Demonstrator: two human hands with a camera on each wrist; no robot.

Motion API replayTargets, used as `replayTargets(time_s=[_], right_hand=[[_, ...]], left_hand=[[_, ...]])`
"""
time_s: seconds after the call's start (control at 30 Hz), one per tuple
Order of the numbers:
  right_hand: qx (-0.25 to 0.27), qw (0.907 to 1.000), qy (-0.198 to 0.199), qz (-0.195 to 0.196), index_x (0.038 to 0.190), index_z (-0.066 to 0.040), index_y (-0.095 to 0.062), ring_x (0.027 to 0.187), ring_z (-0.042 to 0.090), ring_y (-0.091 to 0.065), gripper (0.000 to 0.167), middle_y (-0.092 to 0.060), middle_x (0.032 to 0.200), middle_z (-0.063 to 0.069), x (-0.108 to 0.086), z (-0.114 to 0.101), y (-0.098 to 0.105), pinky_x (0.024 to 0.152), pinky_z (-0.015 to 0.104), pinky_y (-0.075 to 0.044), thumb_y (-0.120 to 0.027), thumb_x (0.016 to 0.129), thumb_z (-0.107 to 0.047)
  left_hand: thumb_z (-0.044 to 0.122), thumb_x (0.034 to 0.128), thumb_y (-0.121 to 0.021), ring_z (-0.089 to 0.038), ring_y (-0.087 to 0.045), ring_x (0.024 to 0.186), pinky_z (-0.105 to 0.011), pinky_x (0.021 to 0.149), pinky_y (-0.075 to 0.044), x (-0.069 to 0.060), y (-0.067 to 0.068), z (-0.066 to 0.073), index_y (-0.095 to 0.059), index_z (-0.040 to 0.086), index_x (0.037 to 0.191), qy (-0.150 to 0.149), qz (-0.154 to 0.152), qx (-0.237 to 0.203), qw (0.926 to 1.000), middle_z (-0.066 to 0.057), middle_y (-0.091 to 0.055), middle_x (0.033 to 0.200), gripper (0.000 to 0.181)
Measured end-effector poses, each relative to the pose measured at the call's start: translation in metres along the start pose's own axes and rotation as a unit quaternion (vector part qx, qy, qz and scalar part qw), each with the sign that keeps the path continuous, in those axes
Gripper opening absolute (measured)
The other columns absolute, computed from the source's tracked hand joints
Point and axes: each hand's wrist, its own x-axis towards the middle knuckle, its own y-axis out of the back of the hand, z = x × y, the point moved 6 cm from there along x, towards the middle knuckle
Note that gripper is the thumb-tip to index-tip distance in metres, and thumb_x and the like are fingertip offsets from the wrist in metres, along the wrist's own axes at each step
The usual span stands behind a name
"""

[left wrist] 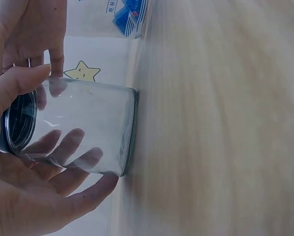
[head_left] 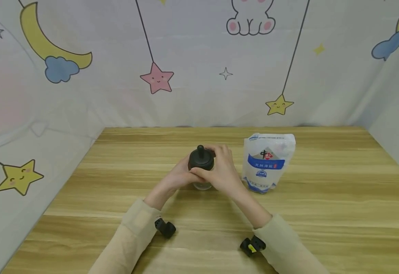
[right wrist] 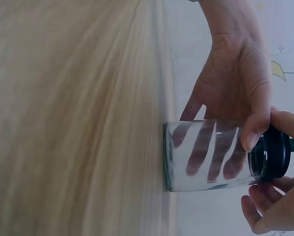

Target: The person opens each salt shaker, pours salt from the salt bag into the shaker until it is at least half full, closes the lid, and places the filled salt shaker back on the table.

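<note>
A clear glass jar (left wrist: 87,110) stands upright on the table, with a black lid (head_left: 201,159) topped by a small knob. My left hand (head_left: 178,176) grips the glass body; its fingers wrap behind the jar and the thumb lies on the near side, as the right wrist view shows. At the top, my right hand (head_left: 222,170) holds the lid between its thumb and fingers. Only the hands' fingers show through the glass. To the right of the right hand stands a white and blue pouch (head_left: 266,163) with Chinese lettering.
The wood-grain table (head_left: 322,213) runs back to a white cloth backdrop (head_left: 199,102) printed with stars, moons and clouds. Cloth also borders the left and right sides. Small black cameras (head_left: 165,228) sit at both sleeve cuffs.
</note>
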Motion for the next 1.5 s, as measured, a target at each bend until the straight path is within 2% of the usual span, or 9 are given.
replayTargets(time_s=[0.17, 0.27, 0.43, 0.53, 0.7, 0.87, 1.13, 1.23, 1.5], right_hand=[[0.012, 0.9999, -0.001, 0.005, 0.136, -0.010, -0.048, 0.115, 0.025, -0.041, 0.067, -0.044, 0.124, 0.011, 0.0011, 0.0010, 0.0004, 0.099, 0.047, -0.039, -0.079, 0.079, -0.031], [0.017, 0.9998, -0.002, 0.002, 0.137, -0.011, -0.049, 0.111, 0.025, -0.042, 0.066, -0.044, 0.121, 0.011, 0.0012, 0.0008, 0.0008, 0.095, 0.043, -0.039, -0.078, 0.080, -0.029], [0.020, 0.9998, -0.004, -0.008, 0.139, -0.011, -0.048, 0.106, 0.025, -0.043, 0.065, -0.045, 0.118, 0.012, 0.0007, -0.0006, 0.0016, 0.091, 0.039, -0.038, -0.077, 0.082, -0.023], [0.007, 0.9999, -0.002, -0.012, 0.140, -0.009, -0.047, 0.109, 0.026, -0.044, 0.067, -0.046, 0.119, 0.013, 0.0003, -0.0021, 0.0023, 0.093, 0.042, -0.040, -0.077, 0.082, -0.023], [0.006, 0.9999, -0.013, 0.006, 0.137, -0.007, -0.047, 0.115, 0.026, -0.045, 0.071, -0.046, 0.125, 0.011, 0.0000, -0.0005, 0.0027, 0.099, 0.046, -0.041, -0.080, 0.079, -0.031], [0.024, 0.9993, -0.022, 0.017, 0.133, -0.011, -0.049, 0.115, 0.024, -0.046, 0.069, -0.046, 0.124, 0.008, 0.0007, 0.0038, 0.0001, 0.100, 0.045, -0.040, -0.080, 0.077, -0.037], [0.023, 0.9997, 0.011, 0.003, 0.136, -0.011, -0.050, 0.121, 0.029, -0.046, 0.066, -0.048, 0.127, 0.011, 0.0025, 0.0021, 0.0009, 0.103, 0.051, -0.039, -0.078, 0.080, -0.029], [0.022, 0.9997, 0.005, 0.001, 0.137, -0.011, -0.049, 0.122, 0.029, -0.046, 0.066, -0.048, 0.127, 0.011, 0.0028, 0.0023, 0.0010, 0.103, 0.051, -0.040, -0.078, 0.080, -0.028], [0.016, 0.9990, -0.021, 0.036, 0.132, -0.010, -0.048, 0.115, 0.024, -0.046, 0.074, -0.047, 0.126, 0.008, 0.0032, 0.0060, -0.0012, 0.098, 0.043, -0.042, -0.083, 0.073, -0.039]], left_hand=[[0.008, 0.0818, -0.072, -0.025, -0.046, 0.118, -0.045, 0.106, -0.035, 0.0010, -0.0008, -0.0005, -0.032, 0.019, 0.148, -0.006, -0.013, -0.015, 0.9998, -0.010, -0.046, 0.139, 0.078], [0.008, 0.0823, -0.072, -0.025, -0.047, 0.115, -0.043, 0.103, -0.036, 0.0011, -0.0010, -0.0013, -0.033, 0.020, 0.148, -0.008, -0.017, -0.015, 0.9997, -0.010, -0.047, 0.137, 0.077], [0.008, 0.0822, -0.072, -0.027, -0.040, 0.126, -0.050, 0.108, -0.032, -0.0001, -0.0007, -0.0017, -0.032, 0.021, 0.148, -0.002, -0.016, -0.011, 0.9998, -0.008, -0.042, 0.143, 0.079], [0.007, 0.0815, -0.072, -0.028, -0.036, 0.130, -0.054, 0.111, -0.027, -0.0011, -0.0007, -0.0003, -0.032, 0.020, 0.149, -0.003, -0.012, -0.007, 0.9999, -0.008, -0.041, 0.145, 0.080], [0.006, 0.0807, -0.073, -0.027, -0.041, 0.128, -0.052, 0.111, -0.030, -0.0004, -0.0020, 0.0020, -0.033, 0.019, 0.148, -0.011, -0.011, -0.010, 0.9998, -0.009, -0.043, 0.145, 0.079], [0.006, 0.0818, -0.072, -0.029, -0.043, 0.128, -0.053, 0.112, -0.030, -0.0011, -0.0025, 0.0024, -0.032, 0.019, 0.148, -0.019, -0.017, -0.013, 0.9996, -0.010, -0.043, 0.145, 0.078], [0.008, 0.0814, -0.072, -0.027, -0.040, 0.124, -0.053, 0.110, -0.029, -0.0013, -0.0020, 0.0021, -0.035, 0.019, 0.146, -0.005, -0.007, 0.000, 1.0000, -0.009, -0.045, 0.140, 0.075], [0.008, 0.0815, -0.072, -0.028, -0.039, 0.126, -0.053, 0.110, -0.029, -0.0007, -0.0022, 0.0027, -0.035, 0.018, 0.146, -0.005, -0.005, 0.002, 1.0000, -0.010, -0.044, 0.140, 0.075], [0.006, 0.0815, -0.073, -0.029, -0.041, 0.133, -0.052, 0.112, -0.032, 0.0009, -0.0017, 0.0007, -0.034, 0.019, 0.148, -0.011, -0.006, -0.001, 0.9999, -0.007, -0.041, 0.149, 0.078]])
